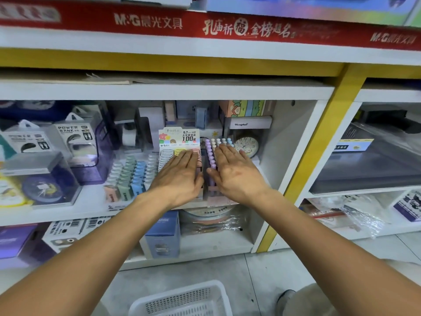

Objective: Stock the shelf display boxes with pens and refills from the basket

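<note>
Shelf [68,215], left to right: boxed "POWER BANK" packs [75,137]; clear case with a dark round item [43,188]; rows of small pastel boxes [129,176].

Lead box [180,139], card reading "0.7 / HB", "100", M&G logo; rows of round refill tubes below. Left hand [180,176] lies flat on these, fingers straight and together, gripping nothing.

Pen box [211,156], pastel caps upright in rows, just beside the lead box. Right hand [234,172] lies flat on it, fingers straight, gripping nothing.

Behind, right: clock [247,145] under a box marked "Henghui" [249,124]. White wall closes the bay just right of the pen box.

Header strip [205,26], red, "M&G".

Floor: white mesh basket [182,299] at the bottom edge, well apart from the shelf; contents cannot be told.
</note>
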A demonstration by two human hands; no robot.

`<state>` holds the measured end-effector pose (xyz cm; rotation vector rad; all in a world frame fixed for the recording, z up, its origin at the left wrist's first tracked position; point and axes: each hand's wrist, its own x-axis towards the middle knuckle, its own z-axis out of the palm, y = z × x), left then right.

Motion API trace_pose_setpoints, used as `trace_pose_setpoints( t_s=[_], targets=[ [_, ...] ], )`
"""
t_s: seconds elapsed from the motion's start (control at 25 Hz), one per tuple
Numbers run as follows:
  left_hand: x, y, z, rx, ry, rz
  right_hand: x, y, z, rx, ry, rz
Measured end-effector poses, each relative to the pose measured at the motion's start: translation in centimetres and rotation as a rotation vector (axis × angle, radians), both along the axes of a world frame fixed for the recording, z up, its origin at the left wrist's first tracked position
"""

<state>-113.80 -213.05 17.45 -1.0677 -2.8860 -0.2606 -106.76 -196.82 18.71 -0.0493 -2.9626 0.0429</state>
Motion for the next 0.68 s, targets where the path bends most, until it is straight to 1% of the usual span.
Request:
trace_pose_setpoints(
  t_s=[0.08,0.12,0.2,0.24,0.32,0.36,0.52,0.6,0.68],
  targets=[
    [-0.4,-0.8,0.7,0.093,0.042,-0.001,-0.2,-0.7,0.7,-0.033,0.03,-0.028],
    [-0.8,-1.6,0.9,0.137,0.078,0.024,-0.5,-1.5,1.0,-0.035,0.08,-0.012],
    [-1.8,-3.8,0.9,0.18,0.113,0.122,-1.2,-3.3,1.5,-0.069,0.175,0.055],
    [-2.4,-5.1,0.8,0.176,0.102,0.178,-1.6,-4.2,1.5,-0.106,0.183,0.083],
    [-3.6,-7.6,0.0,0.127,0.042,0.267,-2.6,-6.1,1.1,-0.146,0.121,0.105],
    [-4.2,-8.7,-0.5,0.089,0.008,0.29,-3.2,-6.8,0.8,-0.131,0.079,0.101],
    [-5.2,-10.7,-3.1,-0.084,-0.112,0.324,-5.2,-9.0,-0.4,0.007,-0.046,0.117],
    [-5.3,-10.8,-4.2,-0.131,-0.124,0.316,-5.8,-9.8,-1.2,0.021,-0.127,0.096],
    [-5.5,-10.8,-4.5,-0.146,-0.12,0.313,-6.2,-10.2,-1.9,0.043,-0.164,0.07]
  ],
)
